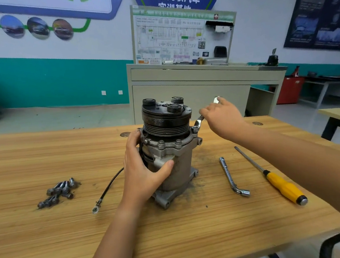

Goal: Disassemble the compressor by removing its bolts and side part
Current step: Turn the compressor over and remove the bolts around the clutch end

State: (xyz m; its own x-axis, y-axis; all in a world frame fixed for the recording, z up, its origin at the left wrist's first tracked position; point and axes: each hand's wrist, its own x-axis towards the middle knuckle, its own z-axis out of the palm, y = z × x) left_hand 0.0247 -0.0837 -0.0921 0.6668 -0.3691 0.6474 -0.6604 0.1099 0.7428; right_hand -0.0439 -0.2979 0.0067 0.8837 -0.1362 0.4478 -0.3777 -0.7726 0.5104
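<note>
A grey metal compressor stands upright on the wooden table, its black pulley on top. My left hand grips the left side of its body, thumb across the front. My right hand holds a silver L-shaped wrench whose socket end sits on a bolt at the flange's right side. Two more bolts show in the front of the flange. A black cable with a ring terminal trails from the compressor to the left.
Several loose bolts lie in a pile at the table's left. A second L-shaped socket wrench and a yellow-handled screwdriver lie to the compressor's right. Dark grime marks the wood around the base. A grey cabinet stands behind the table.
</note>
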